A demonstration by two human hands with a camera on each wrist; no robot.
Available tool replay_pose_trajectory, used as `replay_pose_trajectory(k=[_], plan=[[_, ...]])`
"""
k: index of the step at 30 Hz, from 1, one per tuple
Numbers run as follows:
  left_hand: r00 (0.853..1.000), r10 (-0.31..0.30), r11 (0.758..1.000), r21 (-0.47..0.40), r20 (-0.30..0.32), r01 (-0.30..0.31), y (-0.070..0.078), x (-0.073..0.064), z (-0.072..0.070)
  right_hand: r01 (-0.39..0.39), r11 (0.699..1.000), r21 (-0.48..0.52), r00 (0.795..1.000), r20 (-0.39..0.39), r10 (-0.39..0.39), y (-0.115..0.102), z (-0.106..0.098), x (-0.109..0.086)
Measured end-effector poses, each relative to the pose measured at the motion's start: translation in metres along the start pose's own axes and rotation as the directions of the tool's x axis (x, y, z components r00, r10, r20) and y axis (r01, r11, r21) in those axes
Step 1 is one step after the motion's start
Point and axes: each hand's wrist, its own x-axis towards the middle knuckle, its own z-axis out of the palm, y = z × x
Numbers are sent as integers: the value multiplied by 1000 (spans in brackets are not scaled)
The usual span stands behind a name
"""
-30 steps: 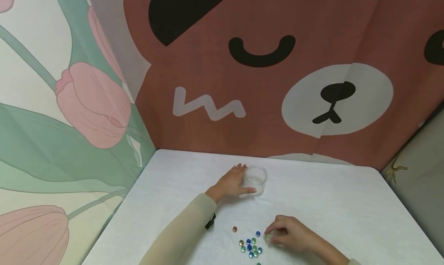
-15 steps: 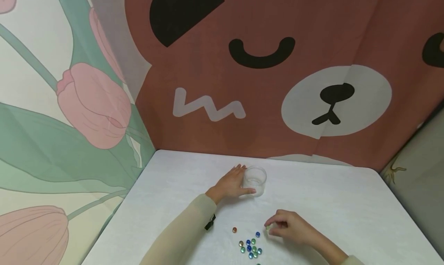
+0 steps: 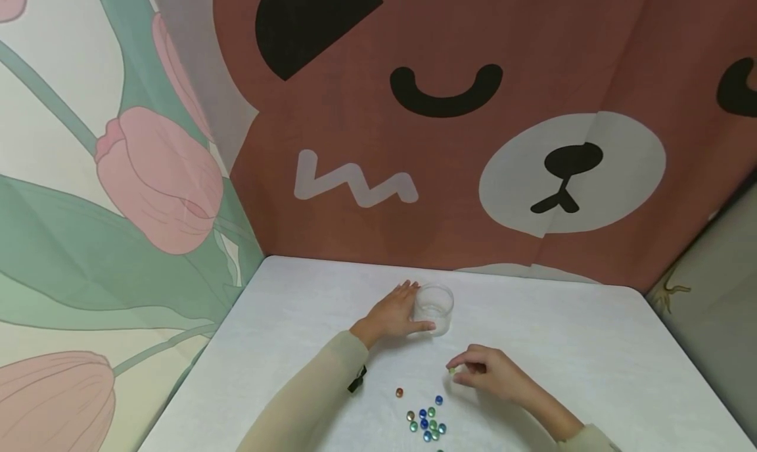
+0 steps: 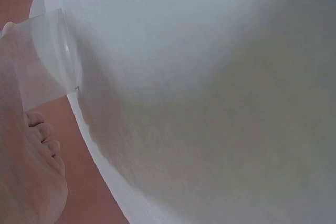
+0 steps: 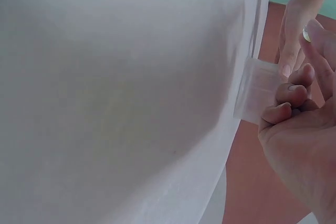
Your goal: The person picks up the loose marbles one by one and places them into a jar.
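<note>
A brown bear-face backdrop [image 3: 452, 133] rises behind the white table [image 3: 568, 334], a pink-tulip backdrop [image 3: 127, 182] along its left.

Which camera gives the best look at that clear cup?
The head view, because it shows the clear cup upright, with its round rim and the left hand against it. The left wrist view catches its side and base, partly covered by that hand; the right wrist view has it partly behind the right hand.

A white table [image 3: 591, 347] stands before a bear-printed wall [image 3: 449, 150], perhaps fabric, with a tulip-printed wall [image 3: 53, 248] at left.
</note>
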Motion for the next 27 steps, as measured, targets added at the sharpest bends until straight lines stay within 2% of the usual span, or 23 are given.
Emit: replay_pose_trajectory(k=[15,22,27], plan=[[1000,6,1000,2,-3,-6,0,0,0,-92,996,-3,994,-62,92,-2,-6,15],[1000,0,1000,6,-10,0,-1,1,2,-209,978,25,974,-85,210,-2,-10,24],[1000,-5,1000,7,-5,5,-1,1,3,-260,965,24,959,-113,261,-1,-10,30]])
